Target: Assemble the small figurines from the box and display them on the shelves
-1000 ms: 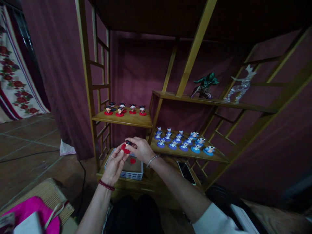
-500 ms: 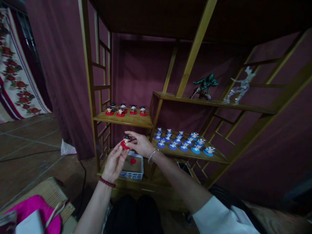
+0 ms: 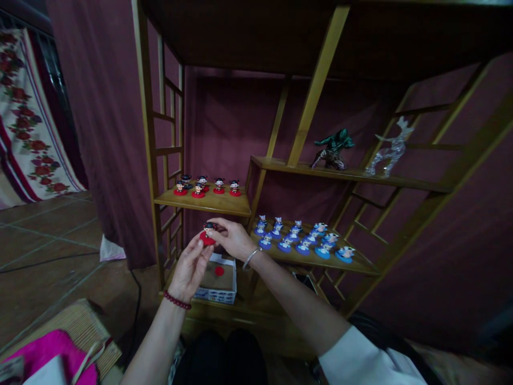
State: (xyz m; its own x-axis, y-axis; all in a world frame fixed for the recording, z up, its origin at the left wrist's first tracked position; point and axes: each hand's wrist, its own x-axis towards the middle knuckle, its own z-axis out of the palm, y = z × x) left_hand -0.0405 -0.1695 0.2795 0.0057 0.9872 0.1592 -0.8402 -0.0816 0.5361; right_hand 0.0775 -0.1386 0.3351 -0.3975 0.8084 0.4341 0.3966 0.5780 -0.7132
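Observation:
Between my two hands is a small doll figurine (image 3: 209,233) with black hair on a round red base. My left hand (image 3: 193,267) pinches the base from below and the left. From the right, my right hand (image 3: 230,238) grips the figurine's upper part with thumb and fingers. Just beyond and above, several similar red-based figurines (image 3: 219,186) stand on the upper left shelf (image 3: 200,203). Below my hands sits an open box (image 3: 218,295) with a brown inside and one red disc (image 3: 219,271) in it.
Blue and purple figurines (image 3: 303,246) stand in rows on the lower right shelf (image 3: 276,255). Above them, a dark green statuette (image 3: 334,149) and a clear deer figure (image 3: 390,148) occupy another shelf. Wooden posts (image 3: 146,149) frame the rack. A pink cloth (image 3: 60,350) lies at lower left.
The view has tilted slightly upward, so the shelves sit a little lower in the picture. Both hands keep hold of the figurine in nearly the same place.

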